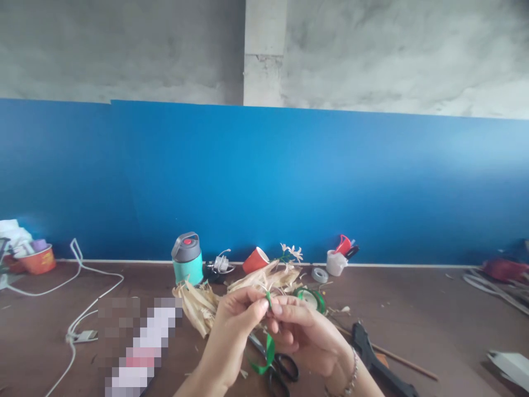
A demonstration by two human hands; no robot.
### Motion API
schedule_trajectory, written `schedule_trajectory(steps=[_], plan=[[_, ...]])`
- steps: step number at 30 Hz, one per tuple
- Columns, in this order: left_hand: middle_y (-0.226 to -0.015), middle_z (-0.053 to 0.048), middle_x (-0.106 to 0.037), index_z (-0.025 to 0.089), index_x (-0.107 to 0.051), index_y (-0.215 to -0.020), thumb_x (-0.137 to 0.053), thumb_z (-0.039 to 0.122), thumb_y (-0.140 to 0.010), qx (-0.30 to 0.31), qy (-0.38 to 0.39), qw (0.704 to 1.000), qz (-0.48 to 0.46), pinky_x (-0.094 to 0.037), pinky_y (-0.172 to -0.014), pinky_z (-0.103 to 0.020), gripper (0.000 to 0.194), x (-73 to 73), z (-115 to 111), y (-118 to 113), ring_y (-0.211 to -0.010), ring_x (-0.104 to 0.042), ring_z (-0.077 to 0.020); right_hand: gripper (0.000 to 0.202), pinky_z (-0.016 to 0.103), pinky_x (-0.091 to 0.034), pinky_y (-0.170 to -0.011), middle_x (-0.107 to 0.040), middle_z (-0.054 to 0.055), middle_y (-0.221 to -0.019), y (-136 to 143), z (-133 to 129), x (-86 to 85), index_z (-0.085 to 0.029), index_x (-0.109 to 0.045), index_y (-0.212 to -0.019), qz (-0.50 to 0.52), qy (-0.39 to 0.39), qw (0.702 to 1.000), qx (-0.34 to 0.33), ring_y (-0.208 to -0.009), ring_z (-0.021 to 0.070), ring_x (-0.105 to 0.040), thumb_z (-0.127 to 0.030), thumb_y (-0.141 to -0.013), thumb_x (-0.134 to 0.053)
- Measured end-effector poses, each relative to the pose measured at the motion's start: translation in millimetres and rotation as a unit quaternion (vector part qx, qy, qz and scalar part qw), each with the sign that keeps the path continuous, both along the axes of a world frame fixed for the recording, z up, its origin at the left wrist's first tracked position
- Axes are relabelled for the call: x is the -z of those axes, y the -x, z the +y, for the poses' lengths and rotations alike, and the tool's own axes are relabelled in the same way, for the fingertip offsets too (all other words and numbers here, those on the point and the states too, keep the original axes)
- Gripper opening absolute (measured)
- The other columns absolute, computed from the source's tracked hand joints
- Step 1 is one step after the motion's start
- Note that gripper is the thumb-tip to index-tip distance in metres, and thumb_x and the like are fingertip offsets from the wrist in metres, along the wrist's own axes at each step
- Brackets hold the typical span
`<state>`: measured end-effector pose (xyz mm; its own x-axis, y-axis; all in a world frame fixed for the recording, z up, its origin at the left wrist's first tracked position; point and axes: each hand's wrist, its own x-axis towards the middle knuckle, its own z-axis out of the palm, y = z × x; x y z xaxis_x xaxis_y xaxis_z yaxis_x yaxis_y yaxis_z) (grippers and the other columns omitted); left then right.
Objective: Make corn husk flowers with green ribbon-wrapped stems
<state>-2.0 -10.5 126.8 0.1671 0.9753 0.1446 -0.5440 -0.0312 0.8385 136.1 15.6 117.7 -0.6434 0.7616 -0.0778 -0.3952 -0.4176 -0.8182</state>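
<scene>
My left hand [237, 322] and my right hand [300, 325] meet in front of me, fingers pinched together on a small pale flower with a green-wrapped stem [268, 296]. A loose green ribbon [269, 353] hangs below the fingers. Scissors with black handles [285, 369] lie on the table under my hands. Dried corn husks [198, 306] spread behind and to the left of them. Just behind my right hand is a roll of green tape [314, 299]. White flowers on a green stem [292, 252] stand farther back.
A teal container [188, 268], an orange cup [255, 260], a tape roll [319, 275] and a white cup [336, 263] line the back of the brown table [413, 309]. At right lie a black glue gun [376, 364] and a thin stick [407, 361]; white cable [78, 317] runs at left.
</scene>
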Motion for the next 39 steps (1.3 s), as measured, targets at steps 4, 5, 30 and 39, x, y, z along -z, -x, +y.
schedule_trajectory(steps=[4, 5, 30, 39], plan=[[-0.05, 0.0, -0.064, 0.016, -0.059, -0.063, -0.072, 0.028, -0.069, 0.001, 0.005, 1.0, 0.001, -0.051, -0.055, -0.031, 0.018, 2.9, -0.9, 0.7, -0.046, -0.061, -0.0159, 0.022, 0.016, -0.013, -0.039, -0.051, -0.002, -0.053, 0.7, -0.9, 1.1, -0.01, -0.06, -0.062, 0.021, 0.001, 0.999, -0.033, -0.041, 0.0021, -0.032, -0.026, -0.072, -0.071], [-0.05, 0.0, -0.064, 0.016, -0.06, -0.064, -0.072, 0.027, -0.068, 0.005, 0.009, 1.0, -0.002, -0.051, -0.055, -0.031, 0.017, 3.4, -1.4, 0.8, -0.046, -0.061, -0.0162, 0.023, 0.016, -0.013, -0.039, -0.05, -0.003, -0.053, 1.1, -1.7, 0.9, -0.01, -0.059, -0.061, 0.027, 0.004, 0.999, -0.039, -0.041, 0.002, -0.031, -0.026, -0.071, -0.071], [-0.06, 0.002, -0.06, 0.016, -0.063, -0.066, -0.069, 0.028, -0.066, -0.182, 0.061, 0.976, 0.108, -0.042, -0.059, -0.022, 0.013, 11.5, -1.6, -4.9, -0.059, -0.055, -0.0139, 0.017, 0.022, -0.032, -0.048, -0.045, -0.004, -0.054, 17.0, -18.7, 2.0, -0.018, -0.048, -0.061, -0.319, -0.378, 0.8, 0.34, -0.05, 0.01, -0.038, -0.022, -0.077, -0.054], [-0.059, 0.0, -0.063, 0.015, -0.065, -0.062, -0.073, 0.03, -0.063, -0.161, 0.057, 0.981, 0.096, -0.044, -0.058, -0.022, 0.017, 10.2, -1.7, -7.7, -0.058, -0.056, -0.0142, 0.022, 0.021, -0.03, -0.047, -0.044, -0.004, -0.054, 18.8, -20.5, 1.9, -0.02, -0.044, -0.057, -0.372, -0.497, 0.673, 0.402, -0.049, 0.0104, -0.04, -0.012, -0.075, -0.052]])
